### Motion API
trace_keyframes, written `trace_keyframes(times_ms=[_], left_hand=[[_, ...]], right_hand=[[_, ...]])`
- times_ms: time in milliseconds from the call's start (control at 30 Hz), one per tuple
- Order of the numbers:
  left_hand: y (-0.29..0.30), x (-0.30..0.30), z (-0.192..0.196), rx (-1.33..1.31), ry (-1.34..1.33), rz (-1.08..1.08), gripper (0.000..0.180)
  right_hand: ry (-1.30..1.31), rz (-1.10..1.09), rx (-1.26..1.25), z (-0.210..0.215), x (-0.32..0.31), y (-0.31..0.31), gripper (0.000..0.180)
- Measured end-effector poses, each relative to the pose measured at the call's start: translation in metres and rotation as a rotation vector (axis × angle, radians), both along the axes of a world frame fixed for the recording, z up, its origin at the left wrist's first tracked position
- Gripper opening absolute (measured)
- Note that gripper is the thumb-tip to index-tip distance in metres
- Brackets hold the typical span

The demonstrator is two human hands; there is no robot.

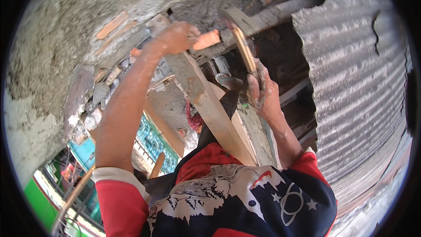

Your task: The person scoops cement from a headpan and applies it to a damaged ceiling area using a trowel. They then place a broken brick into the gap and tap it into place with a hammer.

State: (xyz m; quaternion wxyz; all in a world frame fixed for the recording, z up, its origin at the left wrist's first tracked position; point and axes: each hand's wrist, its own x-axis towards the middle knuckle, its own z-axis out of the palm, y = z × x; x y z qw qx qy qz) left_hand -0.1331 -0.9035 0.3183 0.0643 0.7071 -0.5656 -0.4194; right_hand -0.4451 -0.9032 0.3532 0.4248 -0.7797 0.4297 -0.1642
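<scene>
My left hand (179, 37) is closed around one end of a broken orange brick piece (207, 40), whose other end sticks out to the right. My right hand (264, 88), smeared with grey mortar, grips the pale wooden handle of a hammer (244, 49). The hammer's far end is blurred near a grey slab edge, so its head is hard to make out. It points up toward the brick piece without clearly touching it. Below my left hand, a wooden plank (208, 98) slopes down toward my body.
A rough cement wall (66, 30) fills the left, with stone and brick rubble (101, 91) along its foot. Corrugated roofing sheet (355, 79) covers the right beside a dark gap (280, 52). Far below are teal patterned material (155, 142) and a bamboo pole (72, 199).
</scene>
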Motion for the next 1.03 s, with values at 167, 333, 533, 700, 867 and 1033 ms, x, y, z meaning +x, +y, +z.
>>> trace_keyframes(times_ms=[167,333,533,700,867,1033], left_hand=[[-0.017,-0.002,0.006,0.065,0.009,-0.064,0.040],[-0.014,-0.028,-0.005,-0.040,-0.325,-0.129,0.054],[-0.022,-0.049,0.013,-0.060,-0.397,-0.159,0.048],[-0.015,-0.034,-0.021,-0.264,-0.273,-0.116,0.045],[-0.022,-0.044,-0.011,-0.247,-0.356,-0.189,0.045],[-0.017,-0.033,-0.019,-0.216,-0.293,-0.128,0.046]], right_hand=[[-0.199,-0.020,-0.088,-0.024,-0.012,0.011,0.047],[-0.300,-0.047,0.031,-0.036,-0.027,0.017,0.050],[-0.281,-0.032,0.011,-0.061,-0.035,0.021,0.047],[-0.344,-0.055,-0.021,-0.067,-0.035,0.023,0.044],[-0.303,-0.048,-0.010,-0.071,-0.040,0.023,0.046],[-0.344,-0.060,-0.026,-0.067,-0.038,0.019,0.051]])
